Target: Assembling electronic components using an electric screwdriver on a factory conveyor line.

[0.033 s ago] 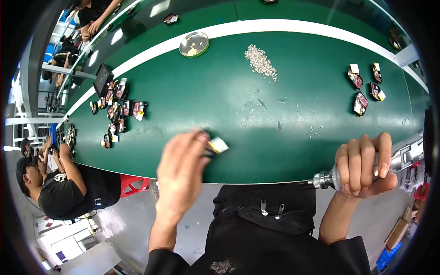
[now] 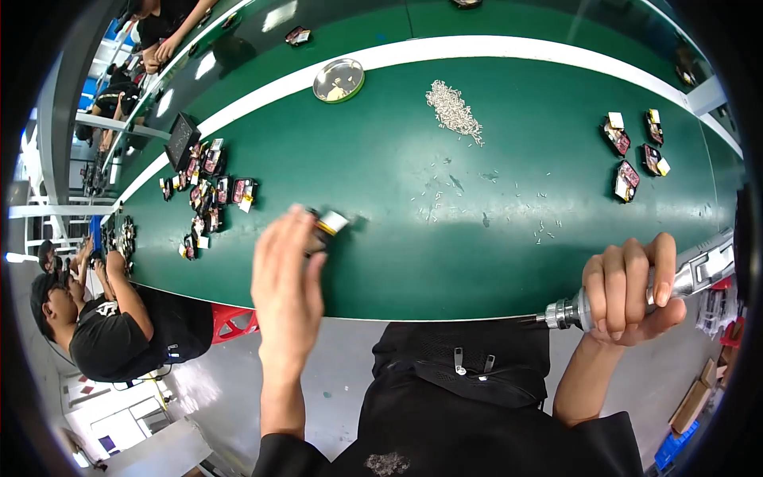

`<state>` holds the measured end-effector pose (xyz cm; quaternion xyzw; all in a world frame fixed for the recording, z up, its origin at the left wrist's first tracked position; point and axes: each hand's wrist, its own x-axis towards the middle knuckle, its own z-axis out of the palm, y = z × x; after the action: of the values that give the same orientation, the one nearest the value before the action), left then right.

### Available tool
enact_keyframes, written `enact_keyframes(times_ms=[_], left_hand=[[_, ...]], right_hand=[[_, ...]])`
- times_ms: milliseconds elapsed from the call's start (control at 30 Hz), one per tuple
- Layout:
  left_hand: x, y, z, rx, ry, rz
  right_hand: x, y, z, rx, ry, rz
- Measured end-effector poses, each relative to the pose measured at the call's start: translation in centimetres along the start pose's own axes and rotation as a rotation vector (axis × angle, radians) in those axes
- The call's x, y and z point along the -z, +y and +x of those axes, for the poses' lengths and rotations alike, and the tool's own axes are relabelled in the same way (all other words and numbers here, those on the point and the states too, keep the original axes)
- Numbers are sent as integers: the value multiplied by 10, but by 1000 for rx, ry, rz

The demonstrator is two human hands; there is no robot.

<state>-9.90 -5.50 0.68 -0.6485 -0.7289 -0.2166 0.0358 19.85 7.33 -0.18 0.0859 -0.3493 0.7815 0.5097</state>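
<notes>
My left hand (image 2: 284, 282) is closed on a small black module (image 2: 323, 230) with a yellow strip and a white tag, just above or on the green worktop. The palm and fingers hide part of it. At the table's near edge on the right, my right hand (image 2: 630, 290) wraps around an electric screwdriver (image 2: 563, 312), its bit pointing left. Several similar modules (image 2: 244, 191) lie clustered at the left. A few more modules (image 2: 625, 181) lie at the far right.
A heap of small silvery screws (image 2: 453, 110) lies toward the back, with loose screws (image 2: 544, 226) scattered nearer. A round metal dish (image 2: 338, 80) stands by the white rail. Beside the left cluster is a black tray (image 2: 183, 140). A co-worker (image 2: 111, 326) sits at the left.
My left hand has moved to the left with the module in it. My right hand and the screwdriver have stayed in place.
</notes>
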Motion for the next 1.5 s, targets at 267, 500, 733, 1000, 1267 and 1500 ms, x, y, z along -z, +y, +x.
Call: enact_keyframes(times_ms=[267, 500, 733, 1000, 1267, 1500], left_hand=[[-34, 25, 40, -173, 45, -20], [-45, 32, 65, -468, -57, 114], [-43, 30, 79, -629, -165, 147], [-39, 49, 35, -152, -134, -440], [-46, 95, -3, 192, -131, -1260], [-54, 107, -14, 335, -235, -1791]], right_hand=[[2, 29, -21, -132, 221, 3], [5, 25, -32, -156, 300, 37], [7, 20, -36, -139, 344, 79], [4, 15, -22, -104, 282, 112], [-15, 14, 5, 15, 251, 78], [-29, 19, 13, 127, 304, 64]])
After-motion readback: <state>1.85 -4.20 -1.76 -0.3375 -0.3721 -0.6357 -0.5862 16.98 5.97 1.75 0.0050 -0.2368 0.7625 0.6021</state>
